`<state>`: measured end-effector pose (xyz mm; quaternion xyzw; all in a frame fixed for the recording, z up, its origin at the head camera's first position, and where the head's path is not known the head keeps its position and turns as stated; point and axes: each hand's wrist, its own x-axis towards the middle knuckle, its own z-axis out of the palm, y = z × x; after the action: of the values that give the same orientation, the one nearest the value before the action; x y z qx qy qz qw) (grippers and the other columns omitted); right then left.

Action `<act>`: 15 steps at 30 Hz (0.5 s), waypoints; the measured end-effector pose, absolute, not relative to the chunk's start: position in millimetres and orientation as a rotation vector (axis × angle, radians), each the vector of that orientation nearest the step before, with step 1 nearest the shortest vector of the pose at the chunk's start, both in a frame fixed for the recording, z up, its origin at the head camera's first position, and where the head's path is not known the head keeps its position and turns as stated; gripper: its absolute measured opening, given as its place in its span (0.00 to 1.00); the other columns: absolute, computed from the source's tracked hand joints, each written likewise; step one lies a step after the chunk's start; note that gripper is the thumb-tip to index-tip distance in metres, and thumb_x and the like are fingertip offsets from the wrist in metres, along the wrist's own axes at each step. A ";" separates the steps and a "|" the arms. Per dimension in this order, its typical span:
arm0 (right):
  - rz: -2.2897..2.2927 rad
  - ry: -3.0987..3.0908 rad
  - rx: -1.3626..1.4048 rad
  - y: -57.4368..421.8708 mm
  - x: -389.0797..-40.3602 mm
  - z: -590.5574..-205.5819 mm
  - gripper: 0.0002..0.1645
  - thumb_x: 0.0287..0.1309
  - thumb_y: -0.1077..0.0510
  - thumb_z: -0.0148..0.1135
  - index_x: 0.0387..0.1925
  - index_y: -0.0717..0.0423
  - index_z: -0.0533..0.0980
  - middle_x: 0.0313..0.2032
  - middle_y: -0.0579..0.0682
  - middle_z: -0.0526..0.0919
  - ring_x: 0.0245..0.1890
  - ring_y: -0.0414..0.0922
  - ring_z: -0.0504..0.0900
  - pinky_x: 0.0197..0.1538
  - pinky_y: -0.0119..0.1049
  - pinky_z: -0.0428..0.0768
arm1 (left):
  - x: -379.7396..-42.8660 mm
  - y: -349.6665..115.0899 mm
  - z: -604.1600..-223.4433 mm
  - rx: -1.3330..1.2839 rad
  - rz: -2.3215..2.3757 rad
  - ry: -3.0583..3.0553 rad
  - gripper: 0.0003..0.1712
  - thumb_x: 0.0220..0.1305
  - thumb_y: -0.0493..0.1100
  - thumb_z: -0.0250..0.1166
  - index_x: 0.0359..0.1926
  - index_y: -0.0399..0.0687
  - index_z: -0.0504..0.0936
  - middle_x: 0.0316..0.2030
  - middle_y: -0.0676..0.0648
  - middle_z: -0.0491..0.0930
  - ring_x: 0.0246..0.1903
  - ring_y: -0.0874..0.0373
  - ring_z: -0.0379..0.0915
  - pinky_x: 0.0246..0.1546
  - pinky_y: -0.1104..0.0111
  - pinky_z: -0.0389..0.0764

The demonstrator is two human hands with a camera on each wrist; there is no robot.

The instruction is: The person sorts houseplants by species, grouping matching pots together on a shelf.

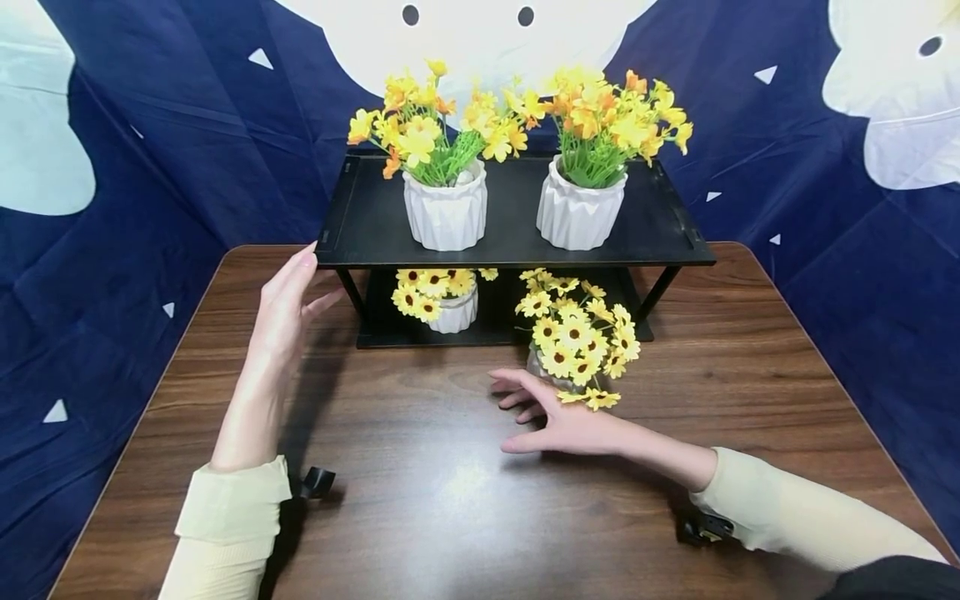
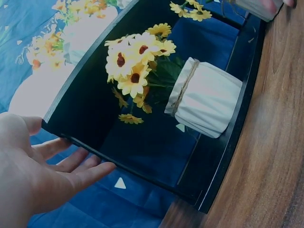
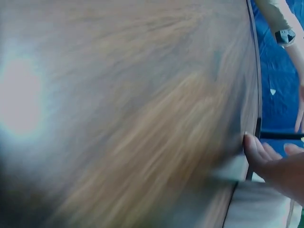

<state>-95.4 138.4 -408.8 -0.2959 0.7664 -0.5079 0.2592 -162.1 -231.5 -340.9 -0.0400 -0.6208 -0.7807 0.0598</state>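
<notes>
A black two-tier shelf (image 1: 513, 218) stands on the table. My left hand (image 1: 283, 308) touches its upper front left corner. In the left wrist view, the thumb lies at the corner and the other fingers stretch along the shelf's side. My right hand (image 1: 555, 423) is in front of the lower tier, its fingers spread and holding nothing. Right behind it is a white pot (image 1: 535, 367) of yellow daisy-like flowers (image 1: 573, 333), partly hidden by its blooms and the hand. Another such pot (image 2: 209, 99), tied with twine, sits on the left of the lower tier.
Two white fluted pots, one left (image 1: 446, 218) and one right (image 1: 579, 218), hold yellow-orange flowers on the top tier. The brown wooden table (image 1: 405, 467) extends toward me. A blue patterned cloth (image 1: 180, 108) hangs behind the shelf.
</notes>
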 end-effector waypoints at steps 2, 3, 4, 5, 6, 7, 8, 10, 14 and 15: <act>-1.324 2.053 -0.846 147.9 -95.3 -407.2 0.53 0.62 0.54 0.73 0.79 0.49 0.52 0.74 0.57 0.64 0.69 0.56 0.73 0.68 0.48 0.78 | -162.2 -230.8 -340.4 -0.120 -2.361 -1.885 0.27 0.78 0.52 0.57 0.71 0.47 0.74 0.59 0.58 0.79 0.56 0.60 0.74 0.52 0.72 0.83; -1.300 2.046 -0.871 152.6 -95.4 -406.5 0.53 0.62 0.53 0.73 0.79 0.49 0.52 0.74 0.57 0.65 0.69 0.56 0.73 0.68 0.47 0.78 | -162.2 -230.4 -340.1 -0.118 -2.358 -1.890 0.27 0.78 0.52 0.57 0.71 0.47 0.74 0.59 0.59 0.78 0.56 0.60 0.74 0.52 0.72 0.83; -1.277 2.039 -0.893 157.4 -95.5 -405.9 0.52 0.62 0.53 0.73 0.79 0.50 0.53 0.73 0.57 0.66 0.69 0.55 0.73 0.68 0.46 0.78 | -162.2 -230.1 -339.9 -0.117 -2.355 -1.894 0.27 0.78 0.52 0.57 0.71 0.47 0.74 0.60 0.59 0.78 0.56 0.61 0.74 0.52 0.72 0.83; -1.256 2.030 -0.912 162.1 -95.7 -405.4 0.52 0.62 0.52 0.74 0.78 0.51 0.54 0.73 0.56 0.67 0.69 0.55 0.73 0.68 0.45 0.78 | -162.2 -229.7 -339.7 -0.115 -2.354 -1.897 0.27 0.78 0.52 0.57 0.71 0.47 0.74 0.60 0.59 0.78 0.56 0.60 0.74 0.52 0.72 0.83; -1.238 2.021 -0.921 166.6 -95.8 -404.7 0.52 0.61 0.52 0.74 0.78 0.51 0.55 0.73 0.56 0.67 0.69 0.55 0.73 0.68 0.44 0.78 | -162.3 -229.5 -339.6 -0.116 -2.355 -1.897 0.27 0.78 0.52 0.57 0.71 0.47 0.74 0.59 0.59 0.78 0.56 0.60 0.74 0.52 0.72 0.83; -1.220 2.015 -0.924 171.0 -95.9 -404.4 0.51 0.61 0.52 0.74 0.78 0.52 0.56 0.73 0.55 0.68 0.69 0.54 0.73 0.69 0.43 0.78 | -162.3 -229.3 -339.6 -0.118 -2.356 -1.896 0.27 0.78 0.52 0.57 0.71 0.47 0.74 0.59 0.59 0.78 0.56 0.60 0.74 0.52 0.72 0.83; -1.205 2.014 -0.927 175.1 -96.1 -404.4 0.50 0.61 0.53 0.74 0.77 0.52 0.58 0.72 0.54 0.69 0.69 0.54 0.73 0.68 0.42 0.78 | -162.3 -229.2 -339.7 -0.119 -2.358 -1.895 0.27 0.78 0.52 0.57 0.71 0.47 0.74 0.59 0.59 0.78 0.56 0.61 0.74 0.52 0.72 0.83; -1.191 2.002 -0.913 182.5 -96.4 -404.1 0.49 0.60 0.54 0.75 0.77 0.52 0.60 0.72 0.53 0.70 0.68 0.53 0.74 0.68 0.41 0.78 | -162.4 -229.2 -340.1 -0.123 -2.356 -1.895 0.27 0.79 0.52 0.57 0.71 0.47 0.74 0.59 0.59 0.79 0.56 0.61 0.74 0.52 0.72 0.83; -1.171 1.995 -0.940 194.2 -98.0 -404.4 0.47 0.59 0.56 0.75 0.76 0.54 0.63 0.71 0.53 0.73 0.67 0.54 0.75 0.67 0.41 0.79 | -161.9 -229.9 -340.7 -0.122 -2.346 -1.903 0.27 0.79 0.52 0.57 0.72 0.47 0.73 0.58 0.58 0.79 0.56 0.60 0.74 0.52 0.72 0.83; -1.168 1.995 -0.956 196.7 -98.6 -404.6 0.46 0.59 0.56 0.75 0.75 0.54 0.64 0.70 0.54 0.74 0.66 0.54 0.76 0.66 0.41 0.79 | -161.7 -230.2 -340.8 -0.120 -2.344 -1.908 0.28 0.78 0.52 0.57 0.72 0.47 0.73 0.59 0.59 0.79 0.56 0.60 0.74 0.52 0.73 0.83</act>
<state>-98.6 196.7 -404.6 -0.3626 0.7569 -0.4434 0.3147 -161.7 -230.2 -340.8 -0.0396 -0.6296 -0.7737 0.0584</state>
